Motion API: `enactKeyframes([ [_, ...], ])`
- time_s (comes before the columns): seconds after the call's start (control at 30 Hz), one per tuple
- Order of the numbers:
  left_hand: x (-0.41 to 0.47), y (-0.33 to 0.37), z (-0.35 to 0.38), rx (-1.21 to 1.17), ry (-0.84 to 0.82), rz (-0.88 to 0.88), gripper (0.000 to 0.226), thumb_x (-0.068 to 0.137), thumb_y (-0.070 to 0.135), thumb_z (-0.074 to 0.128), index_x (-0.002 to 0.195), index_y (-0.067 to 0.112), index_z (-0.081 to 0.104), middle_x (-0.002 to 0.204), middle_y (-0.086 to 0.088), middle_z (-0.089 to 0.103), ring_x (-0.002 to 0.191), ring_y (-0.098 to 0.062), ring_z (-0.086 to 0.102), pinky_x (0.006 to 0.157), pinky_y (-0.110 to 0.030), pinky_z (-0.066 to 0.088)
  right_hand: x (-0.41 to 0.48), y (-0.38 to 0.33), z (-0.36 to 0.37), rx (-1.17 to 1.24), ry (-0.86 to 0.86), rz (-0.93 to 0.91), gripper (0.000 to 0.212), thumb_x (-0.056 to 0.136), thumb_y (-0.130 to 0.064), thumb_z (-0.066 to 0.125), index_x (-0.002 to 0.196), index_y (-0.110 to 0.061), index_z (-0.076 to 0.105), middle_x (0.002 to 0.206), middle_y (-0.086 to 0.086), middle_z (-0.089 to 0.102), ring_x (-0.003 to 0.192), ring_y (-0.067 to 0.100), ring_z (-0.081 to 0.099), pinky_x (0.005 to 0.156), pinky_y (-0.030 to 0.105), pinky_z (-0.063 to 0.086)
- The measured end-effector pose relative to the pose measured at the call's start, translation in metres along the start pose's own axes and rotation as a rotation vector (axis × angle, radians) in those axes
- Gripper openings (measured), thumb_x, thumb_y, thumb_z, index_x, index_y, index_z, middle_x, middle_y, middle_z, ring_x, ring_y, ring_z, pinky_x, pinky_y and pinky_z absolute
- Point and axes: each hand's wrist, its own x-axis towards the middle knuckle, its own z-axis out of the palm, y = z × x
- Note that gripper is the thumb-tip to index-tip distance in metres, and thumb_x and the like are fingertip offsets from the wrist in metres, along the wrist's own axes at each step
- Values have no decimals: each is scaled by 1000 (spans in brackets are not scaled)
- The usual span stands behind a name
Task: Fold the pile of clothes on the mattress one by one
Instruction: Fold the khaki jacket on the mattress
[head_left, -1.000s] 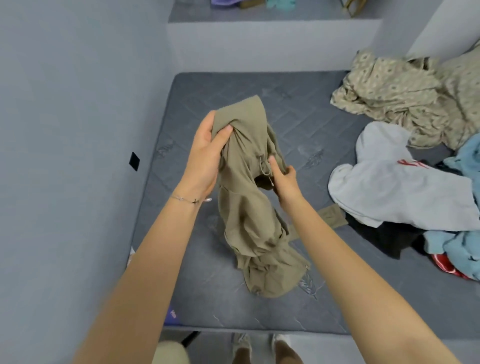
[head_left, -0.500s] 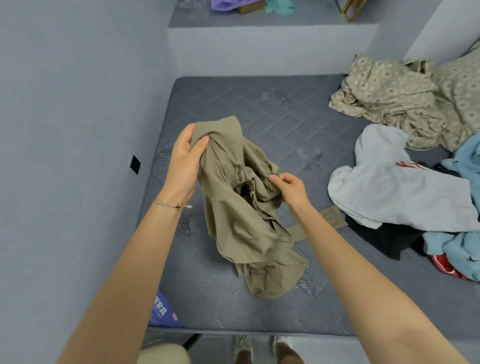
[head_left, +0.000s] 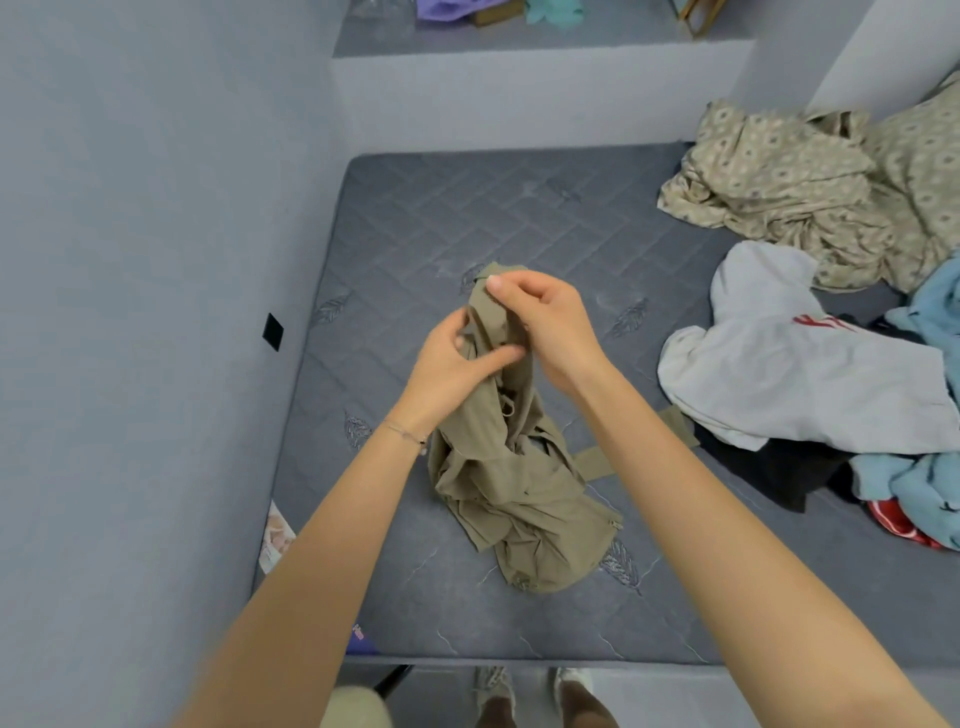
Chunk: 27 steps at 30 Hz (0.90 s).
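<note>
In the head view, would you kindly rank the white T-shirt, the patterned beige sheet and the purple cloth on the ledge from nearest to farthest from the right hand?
From the right hand, which shares its grip on the khaki garment with the left hand:
1. White T-shirt, to its right on the mattress.
2. Patterned beige sheet, farther right and back.
3. Purple cloth, on the far ledge.

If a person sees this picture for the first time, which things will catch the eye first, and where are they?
First come the two bare hands in the middle: the left hand and the right hand both grip the top of a crumpled olive-khaki garment, whose lower part rests on the grey quilted mattress. Next is the unfolded pile at the right edge, with a white garment with red print and a beige patterned cloth behind it.
</note>
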Motion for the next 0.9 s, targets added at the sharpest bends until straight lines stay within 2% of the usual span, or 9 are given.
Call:
enactKeyframes([
  [0.13, 7, 8, 3, 39, 169, 96, 18, 85, 7, 68, 96, 21, 70, 94, 7, 72, 94, -9, 68, 86, -28, 52, -2, -1, -11, -12, 52, -51, 18, 93, -17, 62, 98, -3, 72, 84, -4, 72, 82, 5, 65, 76, 20, 50],
  [0.23, 8, 14, -2, 25, 230, 91, 15, 86, 5, 65, 94, 16, 72, 95, -4, 74, 95, -18, 68, 90, -39, 54, -9, 14, -27, 8, 178, -30, 18, 94, -22, 61, 102, -9, 70, 96, 0, 70, 94, 10, 64, 84, 22, 52],
  [0.3, 6, 25, -5, -60, 266, 88, 18, 87, 5, 63, 92, 20, 72, 95, -3, 74, 97, -19, 68, 90, -38, 54, -18, 27, -36, -40, 197, 12, 21, 95, -23, 60, 110, -10, 67, 100, -2, 67, 96, 9, 62, 88, 25, 51],
  [0.43, 4, 57, -10, -207, 257, 134, 19, 91, 2, 59, 93, 18, 69, 85, 7, 75, 89, -12, 70, 78, -25, 54, -34, 45, -36, -180, -137, 79, 32, 91, -20, 65, 123, -22, 59, 115, -12, 64, 107, -1, 60, 90, 16, 46],
  [0.5, 5, 71, -12, -224, 239, 168, 18, 91, 1, 58, 95, 15, 69, 85, 6, 75, 89, -13, 70, 78, -25, 54, -34, 46, -28, -213, -158, 30, 27, 90, -16, 66, 117, -21, 64, 114, -10, 67, 107, 3, 62, 90, 18, 47],
  [0.57, 9, 78, -17, -247, 271, 197, 16, 91, 1, 59, 95, 13, 68, 86, 4, 75, 90, -15, 70, 80, -27, 54, -28, 40, -22, -242, -45, -18, 13, 91, -15, 66, 99, -7, 70, 95, 0, 70, 88, 9, 64, 79, 24, 48],
  [0.63, 14, 76, -23, -277, 346, 202, 13, 90, 3, 62, 94, 13, 68, 88, 2, 74, 90, -15, 70, 80, -29, 55, -23, 31, -22, -295, 5, -41, 31, 91, -19, 65, 72, 5, 61, 66, 8, 54, 62, 9, 47, 60, 25, 37],
  [0.73, 19, 57, -32, -265, 409, 149, 10, 90, 7, 65, 97, 13, 68, 94, -1, 72, 91, -14, 69, 83, -29, 55, -23, 21, -31, -351, 21, -81, 48, 93, -23, 64, 57, -4, 39, 56, 4, 26, 51, 8, 23, 50, 24, 19],
  [0.9, 17, 12, -29, -166, 204, -32, 17, 92, 11, 62, 109, 13, 64, 104, 0, 70, 94, -9, 67, 80, -23, 52, -22, 15, -48, -288, 185, -38, 50, 96, -26, 58, 57, -16, 30, 48, -10, 23, 46, 5, 21, 46, 22, 18],
])
